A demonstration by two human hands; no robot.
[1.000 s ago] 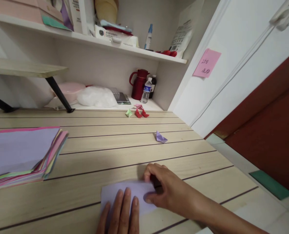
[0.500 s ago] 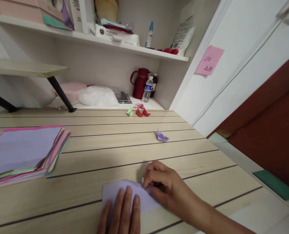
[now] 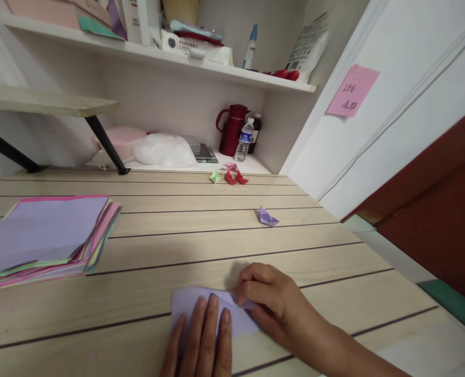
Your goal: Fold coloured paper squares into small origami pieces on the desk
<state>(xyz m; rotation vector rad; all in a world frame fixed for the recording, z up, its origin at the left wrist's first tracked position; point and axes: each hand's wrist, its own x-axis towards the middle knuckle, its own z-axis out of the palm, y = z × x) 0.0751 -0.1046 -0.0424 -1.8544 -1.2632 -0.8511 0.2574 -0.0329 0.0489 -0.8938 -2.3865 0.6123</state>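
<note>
A folded lilac paper sheet (image 3: 189, 302) lies on the wooden table (image 3: 177, 246) near its front edge. My left hand (image 3: 203, 340) rests flat on the sheet with fingers stretched out, holding it down. My right hand (image 3: 272, 303) is curled at the sheet's right corner, fingertips pinched on the paper's fold. A small folded lilac paper boat (image 3: 267, 217) sits farther back on the table, apart from both hands.
A stack of coloured paper sheets (image 3: 44, 238) lies at the left. Green, pink and red paper figures (image 3: 228, 177) sit at the table's back edge. Behind are a red jug (image 3: 231, 130), a water bottle (image 3: 244, 140) and shelves. A white door with a pink note (image 3: 352, 90) stands right.
My right hand has pulled the sheet's right corner inward and curled tighter on it. The view has shifted slightly, and my left hand has stayed flat on the paper.
</note>
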